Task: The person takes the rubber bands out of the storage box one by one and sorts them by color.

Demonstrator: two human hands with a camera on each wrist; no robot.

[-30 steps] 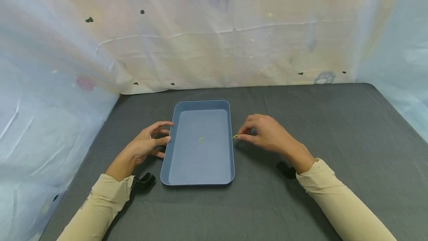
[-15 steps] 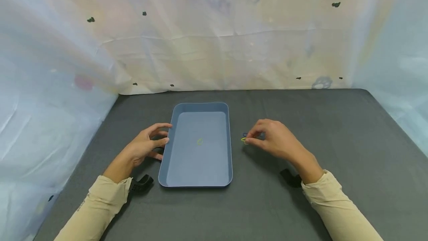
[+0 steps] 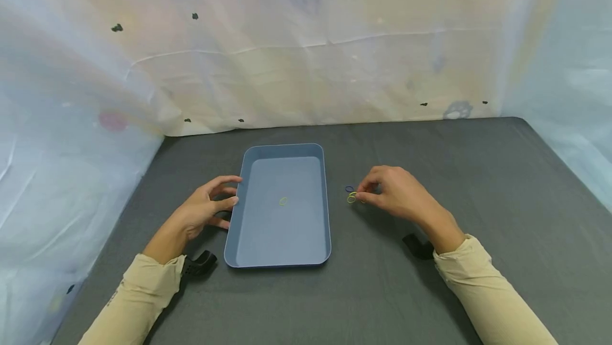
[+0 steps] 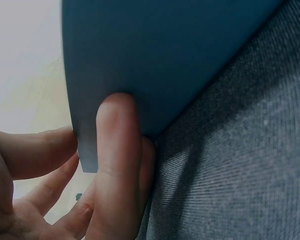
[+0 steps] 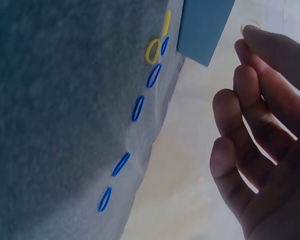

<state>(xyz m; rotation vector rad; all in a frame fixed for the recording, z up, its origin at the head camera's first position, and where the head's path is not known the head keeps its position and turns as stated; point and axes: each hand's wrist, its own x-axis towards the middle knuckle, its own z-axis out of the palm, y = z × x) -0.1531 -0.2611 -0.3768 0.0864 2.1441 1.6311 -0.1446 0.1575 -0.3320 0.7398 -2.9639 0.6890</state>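
1. The right hand (image 3: pixel 397 195) is now sitting further from the tray (image 3: pixel 239 185) than a second ago, when its fingertips were at the tray's right rim.
2. Its fingers are curling over the bands (image 3: pixel 352 196) on the bench (image 3: pixel 478 175); whether they are pinching one, I cannot tell.
3. The left hand (image 3: pixel 205 209) is still holding the tray's left wall, thumb inside, fingers outside.
4. One yellow band (image 3: pixel 283 201) is lying in the tray, unchanged; judging by this, the right hand is going for another.
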